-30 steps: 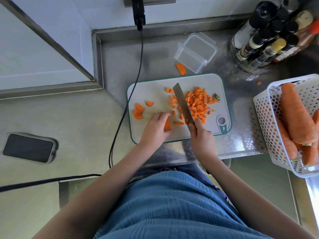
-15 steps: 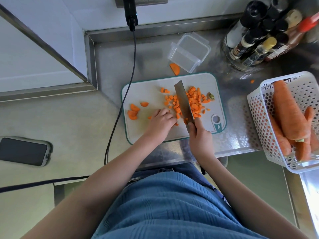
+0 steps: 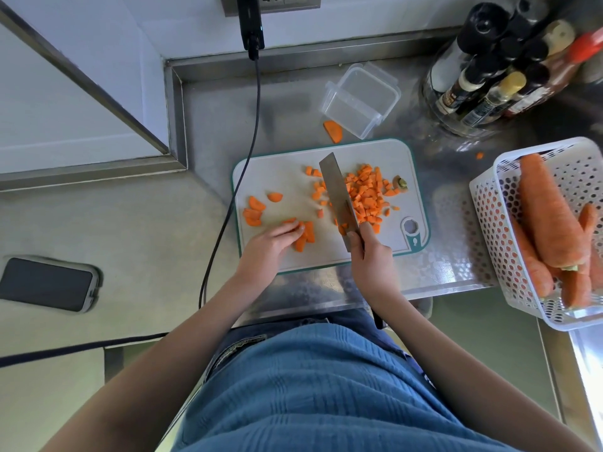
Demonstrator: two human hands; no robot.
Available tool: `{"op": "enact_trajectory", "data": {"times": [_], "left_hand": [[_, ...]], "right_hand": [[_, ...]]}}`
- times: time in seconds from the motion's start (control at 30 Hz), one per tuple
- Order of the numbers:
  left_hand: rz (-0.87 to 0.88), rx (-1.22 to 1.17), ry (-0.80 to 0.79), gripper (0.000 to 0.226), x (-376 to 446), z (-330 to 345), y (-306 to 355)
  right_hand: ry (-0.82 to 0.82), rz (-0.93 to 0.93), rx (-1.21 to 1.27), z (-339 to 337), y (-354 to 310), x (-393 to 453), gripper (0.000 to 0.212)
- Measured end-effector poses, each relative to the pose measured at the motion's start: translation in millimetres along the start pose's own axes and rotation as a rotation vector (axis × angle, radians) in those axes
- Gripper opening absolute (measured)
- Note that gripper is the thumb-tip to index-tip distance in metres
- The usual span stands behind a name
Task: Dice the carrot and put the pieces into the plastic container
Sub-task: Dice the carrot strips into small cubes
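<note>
Carrot slices point(image 3: 305, 235) lie at the near left of the cutting board point(image 3: 284, 177); diced pile point(image 3: 367, 194) sits right of the knife point(image 3: 337, 197). Left hand point(image 3: 272, 244), fingers together, rests on the slices. Right hand point(image 3: 372, 256) is wrapped round the handle. Plastic container point(image 3: 360, 99) lies tipped beyond the board, empty. Advice: tuck fingertips back, blade vertical, even cuts.

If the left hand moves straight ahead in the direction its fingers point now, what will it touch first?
The left hand points up and to the right across the cutting board. Its fingertips already touch the carrot slices; past them, it would probably meet the knife blade, though the blade's height is unclear.
</note>
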State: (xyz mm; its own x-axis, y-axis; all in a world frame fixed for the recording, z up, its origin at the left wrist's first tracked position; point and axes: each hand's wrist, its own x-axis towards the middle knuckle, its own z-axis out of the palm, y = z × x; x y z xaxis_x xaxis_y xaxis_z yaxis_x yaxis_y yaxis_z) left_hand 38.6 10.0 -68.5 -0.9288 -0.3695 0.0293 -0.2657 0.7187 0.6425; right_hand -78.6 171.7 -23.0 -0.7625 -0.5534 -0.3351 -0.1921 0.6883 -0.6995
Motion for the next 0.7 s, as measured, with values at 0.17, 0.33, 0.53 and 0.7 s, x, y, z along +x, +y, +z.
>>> {"op": "enact_trajectory", "data": {"times": [0.17, 0.33, 0.53, 0.7], "left_hand": [[-0.060, -0.006, -0.007, 0.063, -3.5, -0.7, 4.9], [-0.149, -0.003, -0.239, 0.078, 12.4, -3.6, 7.4], [-0.170, -0.073, -0.090, 0.055, 18.7, -2.7, 11.2], [-0.249, -0.152, -0.028, 0.057, 20.5, 1.0, 16.8]], "right_hand": [[-0.029, 0.009, 0.000, 9.7, -2.7, -1.4, 0.016], [-0.079, 0.023, -0.008, 21.1, -8.9, 0.0, 0.015], [-0.111, 0.050, -0.019, 26.2, -12.9, 5.4, 0.012], [-0.132, 0.056, -0.052, 28.1, -15.5, 6.5, 0.018]]}}
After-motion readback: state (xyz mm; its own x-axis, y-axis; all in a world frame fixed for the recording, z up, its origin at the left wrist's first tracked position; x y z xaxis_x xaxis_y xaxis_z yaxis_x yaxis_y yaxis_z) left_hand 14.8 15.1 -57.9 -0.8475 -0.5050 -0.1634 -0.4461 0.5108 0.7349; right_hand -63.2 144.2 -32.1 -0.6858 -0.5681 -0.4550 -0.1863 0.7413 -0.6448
